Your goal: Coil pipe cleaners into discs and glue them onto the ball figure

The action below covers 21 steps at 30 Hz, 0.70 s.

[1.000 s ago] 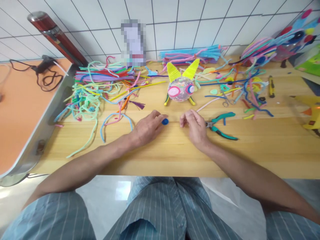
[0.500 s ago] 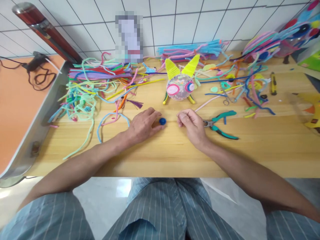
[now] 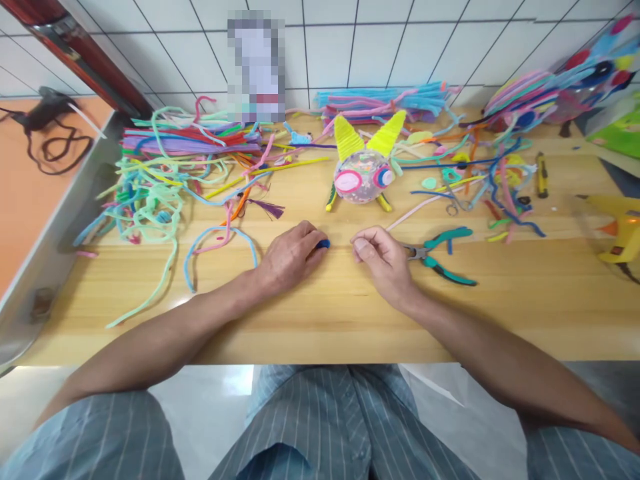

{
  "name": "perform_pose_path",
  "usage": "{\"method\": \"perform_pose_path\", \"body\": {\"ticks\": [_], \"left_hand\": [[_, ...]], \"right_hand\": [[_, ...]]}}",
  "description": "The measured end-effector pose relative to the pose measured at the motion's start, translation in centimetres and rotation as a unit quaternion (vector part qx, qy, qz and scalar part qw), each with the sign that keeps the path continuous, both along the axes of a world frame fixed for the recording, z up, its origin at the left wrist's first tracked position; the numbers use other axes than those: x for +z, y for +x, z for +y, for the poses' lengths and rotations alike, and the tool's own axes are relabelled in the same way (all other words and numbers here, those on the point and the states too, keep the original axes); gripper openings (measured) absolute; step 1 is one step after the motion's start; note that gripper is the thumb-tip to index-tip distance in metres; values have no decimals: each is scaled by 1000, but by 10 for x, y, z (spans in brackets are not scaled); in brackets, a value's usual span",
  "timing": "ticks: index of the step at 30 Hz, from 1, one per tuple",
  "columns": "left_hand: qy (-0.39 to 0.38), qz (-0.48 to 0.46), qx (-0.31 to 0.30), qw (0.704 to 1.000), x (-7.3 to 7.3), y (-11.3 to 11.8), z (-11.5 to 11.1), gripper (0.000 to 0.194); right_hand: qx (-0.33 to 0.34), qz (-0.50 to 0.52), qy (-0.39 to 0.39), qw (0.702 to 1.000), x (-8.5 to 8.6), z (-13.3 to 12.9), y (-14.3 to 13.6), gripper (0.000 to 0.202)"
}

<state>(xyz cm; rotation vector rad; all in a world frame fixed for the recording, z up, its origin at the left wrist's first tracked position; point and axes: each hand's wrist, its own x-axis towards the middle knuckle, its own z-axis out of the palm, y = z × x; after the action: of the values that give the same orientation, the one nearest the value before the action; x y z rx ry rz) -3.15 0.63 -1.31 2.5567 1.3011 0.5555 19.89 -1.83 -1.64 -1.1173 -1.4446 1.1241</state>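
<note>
My left hand (image 3: 293, 259) rests on the table with its thumb and fingers closed around a small round blue piece (image 3: 323, 244). Part of that piece is covered by the fingers. Across a short gap, my right hand (image 3: 381, 261) is pinched, thumb against forefinger; anything between the tips is too small to make out. Behind the right hand, a pale pink pipe cleaner (image 3: 415, 212) slants away over the wood. Just beyond both hands stands a clear ball figure (image 3: 364, 188) with yellow pipe-cleaner ears, pink and blue disc eyes and short legs.
Teal-handled pliers (image 3: 425, 253) lie right of my right hand. Tangled pipe cleaners (image 3: 155, 207) spread at the left, with a blue bundle (image 3: 385, 100) along the wall. Further right are small scissors (image 3: 457, 205), a yellow cutter (image 3: 542, 175) and a yellow glue gun (image 3: 623, 230).
My left fingers have closed over the round blue piece, which lay uncovered at their tips before. My right hand keeps its pinch nearly in place. The view has shifted a little.
</note>
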Motion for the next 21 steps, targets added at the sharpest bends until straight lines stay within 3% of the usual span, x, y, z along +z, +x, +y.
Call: {"method": "perform_pose_path", "body": {"ticks": [7,11,14,17,21], "left_hand": [[-6,-9,-11,1000,-1,-5,0,17],[18,3,31,999,0,-5,2,17],[41,-62,62,995,5,-6,3,17],[25,-208,58,976,25,-8,-2,28],[-26,-330,-17,943,79,-10,-24,45]], "right_hand": [[14,-24,9,1000,3,0,0,25],[18,-44,7,999,6,-1,1,24],[35,-63,13,997,9,-3,1,28],[73,-71,27,994,12,-5,2,34],[100,-85,47,990,15,-7,3,41]]}}
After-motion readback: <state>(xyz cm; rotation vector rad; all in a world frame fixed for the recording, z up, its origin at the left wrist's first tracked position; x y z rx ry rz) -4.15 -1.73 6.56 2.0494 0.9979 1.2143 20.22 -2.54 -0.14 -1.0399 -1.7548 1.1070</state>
